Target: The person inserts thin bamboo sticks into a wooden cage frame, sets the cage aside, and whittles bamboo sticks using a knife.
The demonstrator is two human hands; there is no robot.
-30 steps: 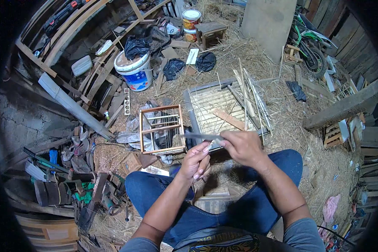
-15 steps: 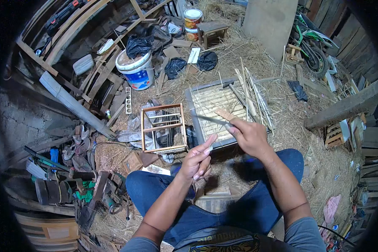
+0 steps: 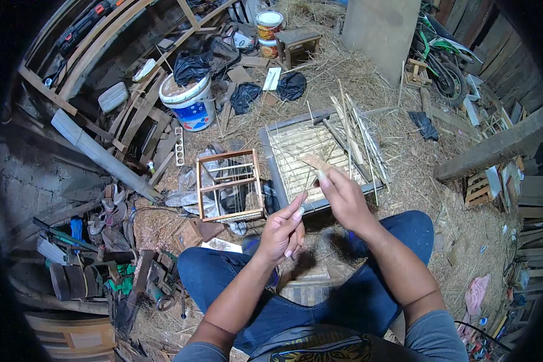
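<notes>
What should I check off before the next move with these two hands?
1. Both hands in view: ok. The left hand and right hand are raised in front of the lap.
2. Firm hold in the left fingertips: cannot tell. Whatever they pinch is too thin to make out.
3. Right-hand hold: cannot tell. The fingers hide it.
4. Wooden frame in sight: ok. It is left of the slatted panel.
5. Slatted panel free of loose pieces: not ok. Thin strips lie on its right side.

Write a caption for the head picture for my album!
Left hand and right hand close together, near a wooden frame and scattered straw.
</notes>
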